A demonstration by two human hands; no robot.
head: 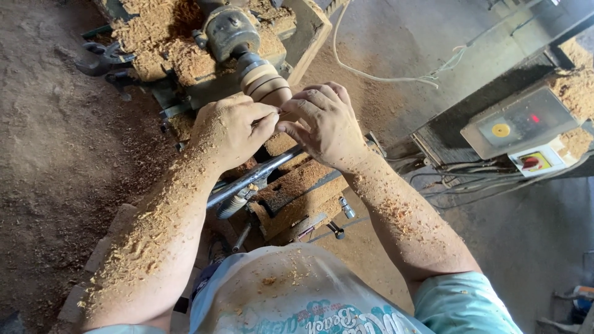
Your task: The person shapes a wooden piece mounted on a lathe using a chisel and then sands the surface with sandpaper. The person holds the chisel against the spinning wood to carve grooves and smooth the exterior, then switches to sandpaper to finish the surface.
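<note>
A round wooden workpiece [265, 80], pale and ringed, sits on a wood lathe [230, 32] heaped with shavings. My left hand [230, 130] and my right hand [323, 124] meet just below the workpiece, fingers pinched on a thin metal tool [267, 116] that shows only as a sliver between them. Both forearms are coated in sawdust. A long steel tool rest bar [260, 174] runs under my hands.
The lathe bed [297, 192] with bolts and a spring lies below my hands. A grey control box [516, 124] with a yellow button and a red switch stands at the right, with cables beside it. A white cord [383, 75] crosses the dusty floor.
</note>
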